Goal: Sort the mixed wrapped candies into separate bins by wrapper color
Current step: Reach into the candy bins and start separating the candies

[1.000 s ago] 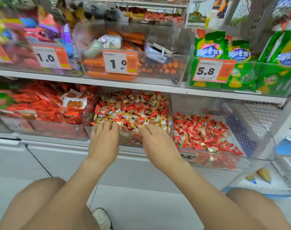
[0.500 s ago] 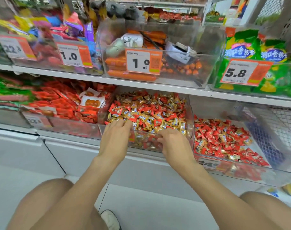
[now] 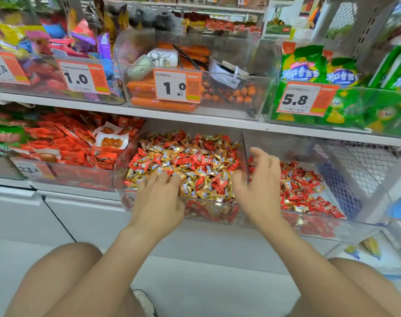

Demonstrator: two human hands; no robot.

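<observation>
A clear bin [image 3: 120, 179] in the middle of the lower shelf holds mixed red and gold wrapped candies [image 3: 190, 161]. To its right a second clear bin [image 3: 359, 216] holds mostly red candies [image 3: 302, 188] with a few gold ones. My left hand [image 3: 159, 202] lies over the front rim of the middle bin, fingers straight on the candies. My right hand [image 3: 261, 184] hovers over the divider [image 3: 244, 154] between the two bins, fingers spread and relaxed, holding nothing I can see.
A bin of red snack packets [image 3: 64, 145] stands left of the mixed bin. The upper shelf [image 3: 195, 116] carries bins of sausages [image 3: 163, 104], colourful packets and green bags [image 3: 332, 74] behind price tags. A wire mesh panel [image 3: 364, 165] closes the right end. My knees are below.
My right hand has lifted off the candies and moved right to the divider, fingers spreading. My left hand stays on the front candies. The view has shifted left and closer.
</observation>
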